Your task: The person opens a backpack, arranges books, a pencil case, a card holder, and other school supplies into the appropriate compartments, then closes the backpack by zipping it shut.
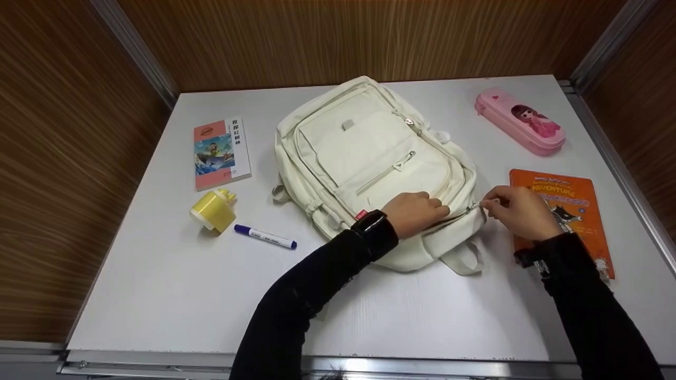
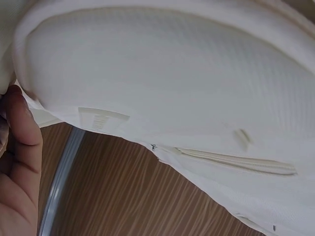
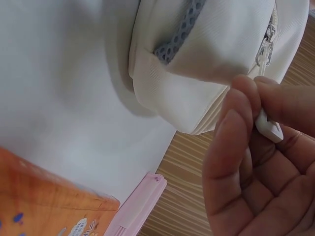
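A cream backpack lies front side up on the white table. My right hand pinches a zipper pull at the backpack's lower right side, between thumb and fingers. The metal zipper slider shows just above those fingers in the right wrist view. My left hand grips the backpack's fabric beside the same zipper, near the bottom. In the left wrist view the curled fingers of the left hand meet the bag's edge; the fingertips are partly hidden. A small front-pocket zipper also shows.
To the right lie an orange book, partly under my right wrist, and a pink pencil case. On the left are a small book, a yellow plastic object and a blue-capped marker. Wood-grain panels enclose the table.
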The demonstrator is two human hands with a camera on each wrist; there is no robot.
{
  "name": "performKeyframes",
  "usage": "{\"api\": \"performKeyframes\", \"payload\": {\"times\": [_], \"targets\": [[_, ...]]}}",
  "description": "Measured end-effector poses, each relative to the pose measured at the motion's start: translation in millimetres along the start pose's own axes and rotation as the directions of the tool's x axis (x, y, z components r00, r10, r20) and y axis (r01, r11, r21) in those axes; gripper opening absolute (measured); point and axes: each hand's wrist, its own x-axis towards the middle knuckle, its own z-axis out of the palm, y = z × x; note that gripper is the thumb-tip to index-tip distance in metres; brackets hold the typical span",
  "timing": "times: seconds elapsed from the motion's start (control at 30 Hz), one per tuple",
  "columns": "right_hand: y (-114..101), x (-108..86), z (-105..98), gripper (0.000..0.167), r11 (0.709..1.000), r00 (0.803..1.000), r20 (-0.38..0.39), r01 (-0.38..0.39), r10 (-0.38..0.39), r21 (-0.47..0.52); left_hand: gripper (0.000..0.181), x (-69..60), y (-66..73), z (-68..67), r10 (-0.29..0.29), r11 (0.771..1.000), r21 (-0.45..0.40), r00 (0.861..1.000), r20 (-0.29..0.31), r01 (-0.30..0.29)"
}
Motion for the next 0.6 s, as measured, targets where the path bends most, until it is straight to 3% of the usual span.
{"api": "performKeyframes", "payload": {"times": [0.6], "targets": [[10.4, 6.1, -11.2, 0.022, 1.0, 0.998, -0.049, -0.029, 0.028, -0.01, 0.017, -7.3, 0.2, 3.4, 0.086, 0.993, 0.08, 0.996, -0.035, -0.083]]}}
